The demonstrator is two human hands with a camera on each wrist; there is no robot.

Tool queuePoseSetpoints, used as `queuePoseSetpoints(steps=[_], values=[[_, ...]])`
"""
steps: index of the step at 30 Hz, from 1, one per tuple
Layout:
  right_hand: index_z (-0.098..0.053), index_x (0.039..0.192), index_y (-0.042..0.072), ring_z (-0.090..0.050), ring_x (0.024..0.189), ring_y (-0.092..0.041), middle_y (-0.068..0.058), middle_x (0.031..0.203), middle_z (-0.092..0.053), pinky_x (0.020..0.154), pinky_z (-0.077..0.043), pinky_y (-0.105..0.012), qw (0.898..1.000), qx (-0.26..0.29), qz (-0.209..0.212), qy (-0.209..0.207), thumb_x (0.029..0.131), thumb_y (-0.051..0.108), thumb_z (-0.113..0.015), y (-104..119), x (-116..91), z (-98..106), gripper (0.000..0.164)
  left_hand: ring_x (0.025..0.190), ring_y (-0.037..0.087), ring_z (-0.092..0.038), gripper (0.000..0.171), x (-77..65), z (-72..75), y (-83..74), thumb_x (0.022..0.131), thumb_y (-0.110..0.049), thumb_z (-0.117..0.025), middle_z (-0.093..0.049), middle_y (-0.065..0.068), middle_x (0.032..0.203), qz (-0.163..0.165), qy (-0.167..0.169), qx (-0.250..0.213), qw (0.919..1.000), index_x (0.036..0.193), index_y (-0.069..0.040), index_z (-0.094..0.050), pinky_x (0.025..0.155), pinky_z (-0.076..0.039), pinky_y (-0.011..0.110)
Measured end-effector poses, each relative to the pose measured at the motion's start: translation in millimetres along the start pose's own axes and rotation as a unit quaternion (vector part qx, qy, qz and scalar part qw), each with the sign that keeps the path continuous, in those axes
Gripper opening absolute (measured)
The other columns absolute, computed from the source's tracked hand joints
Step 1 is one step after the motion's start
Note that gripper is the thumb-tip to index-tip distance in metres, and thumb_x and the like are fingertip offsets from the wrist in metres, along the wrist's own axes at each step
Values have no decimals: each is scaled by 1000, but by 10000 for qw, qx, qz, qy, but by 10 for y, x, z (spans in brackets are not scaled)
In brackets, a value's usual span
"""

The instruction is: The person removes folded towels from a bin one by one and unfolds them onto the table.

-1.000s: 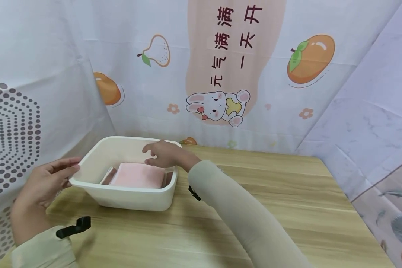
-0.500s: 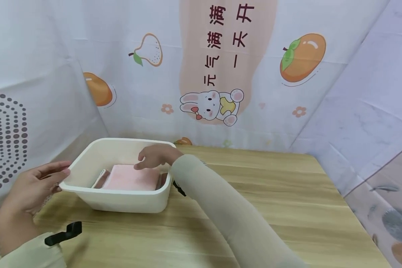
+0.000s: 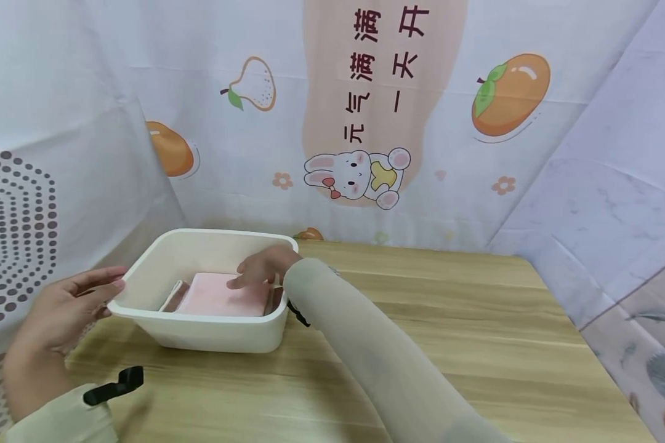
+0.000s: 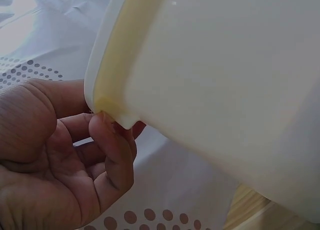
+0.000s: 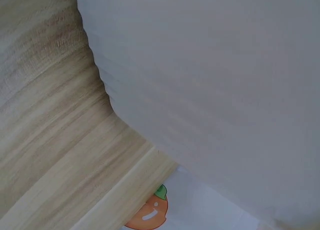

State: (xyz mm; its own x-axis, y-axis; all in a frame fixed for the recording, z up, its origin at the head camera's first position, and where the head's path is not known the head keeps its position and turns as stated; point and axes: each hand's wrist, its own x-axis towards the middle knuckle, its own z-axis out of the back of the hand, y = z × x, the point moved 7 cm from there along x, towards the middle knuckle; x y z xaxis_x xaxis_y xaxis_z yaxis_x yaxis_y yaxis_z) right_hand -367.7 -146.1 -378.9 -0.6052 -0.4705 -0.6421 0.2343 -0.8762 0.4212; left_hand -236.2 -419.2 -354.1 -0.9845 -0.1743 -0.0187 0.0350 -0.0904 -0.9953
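A white plastic basin (image 3: 216, 335) stands on the left part of the table. My left hand (image 3: 61, 311) pinches its rim at the left front corner; in the left wrist view the thumb and fingers of that hand (image 4: 70, 155) meet at the rim edge, under the basin's pale wall (image 4: 210, 80). Inside lies a folded pink cloth (image 3: 216, 295) on top of brownish folded pieces. My right hand (image 3: 263, 266) reaches over the right rim, its loosely bent fingers down at the pink cloth's back right part. The right wrist view holds only the basin's outer wall (image 5: 210, 90), no fingers.
The wood-grain table (image 3: 421, 344) stretches to the right of the basin. A printed curtain (image 3: 227, 141) hangs behind it, with a dotted curtain (image 3: 19, 221) close at the left and a pale one (image 3: 604, 203) along the right.
My right hand has come down from above the basin to the pink cloth. The left hand stays at the rim, and the view has shifted slightly.
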Motion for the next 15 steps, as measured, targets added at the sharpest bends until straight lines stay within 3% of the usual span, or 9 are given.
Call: queuePoseSetpoints(steps=[3,9,15], values=[[-37,157,41,-45,141,-25,13,158,-41,107,-46,-40,9984,560,-73,42,93,60,-65,-33,-24,-28,73,79,4,-64,21,-1,-12,1,94,-13,-76,-74,-16,98,-1,29,-37,10000,112,-24,-78,62,-54,22],[-41,157,35,-47,139,-27,8,155,-45,104,-49,-40,9937,1115,85,71,93,51,-72,-19,-42,-25,73,80,4,-63,22,1,-1,6,94,-16,-77,-73,-18,99,32,-48,49,10000,113,-25,-77,62,-53,22],[-57,143,28,-53,129,-29,5,146,-52,100,-53,-43,9887,1438,299,303,95,46,-71,24,-3,25,53,81,5,-63,22,13,-7,7,94,-19,-77,-72,-19,99,45,-73,211,9997,115,-26,-76,62,-54,23]])
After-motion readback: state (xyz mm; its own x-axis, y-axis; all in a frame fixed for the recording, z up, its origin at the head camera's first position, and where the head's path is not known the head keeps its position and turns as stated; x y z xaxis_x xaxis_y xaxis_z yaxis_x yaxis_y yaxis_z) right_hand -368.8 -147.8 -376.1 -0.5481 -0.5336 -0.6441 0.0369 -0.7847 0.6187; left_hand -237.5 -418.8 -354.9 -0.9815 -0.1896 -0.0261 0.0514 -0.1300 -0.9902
